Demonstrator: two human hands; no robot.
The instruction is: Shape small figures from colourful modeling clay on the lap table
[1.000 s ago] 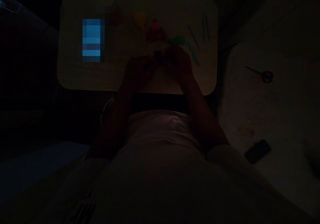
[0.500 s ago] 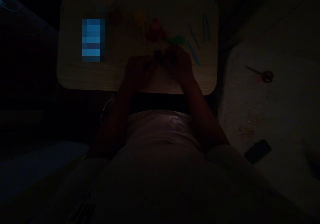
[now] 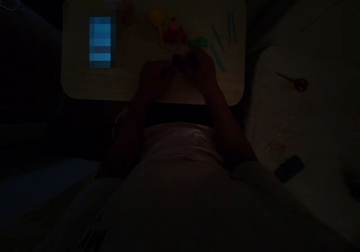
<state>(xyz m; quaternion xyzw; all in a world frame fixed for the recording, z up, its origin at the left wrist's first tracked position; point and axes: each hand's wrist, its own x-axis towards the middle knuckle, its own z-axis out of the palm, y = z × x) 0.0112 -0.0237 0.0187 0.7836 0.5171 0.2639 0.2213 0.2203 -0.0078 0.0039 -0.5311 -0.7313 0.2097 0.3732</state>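
The scene is very dark, so fine detail is lost. A small dark bluish lump [image 3: 177, 59] sits between my two hands above the table's near half. My right hand [image 3: 200, 71] has its fingers curled closed against the lump's right side. From the left, my left hand [image 3: 156, 75] bends its fingers closed at the lump's lower edge; its fingertips are hard to make out. Just beyond my right hand lies a green piece [image 3: 199, 42]. A red lumpy shape [image 3: 174, 32] and a yellow piece with a stick-like stem [image 3: 156, 19] lie farther back.
Several thin blue tools, among them a flat blade-like one [image 3: 218, 58], lie at the right of the wooden table [image 3: 112, 89]. A blurred-out bright screen [image 3: 100, 42] is at its left. On the pale surface at right are scissors [image 3: 299, 84] and a dark rectangular object [image 3: 289, 168].
The view has shifted slightly, and the table sits a little higher and farther left. My hands stay around the dark lump with hardly any change.
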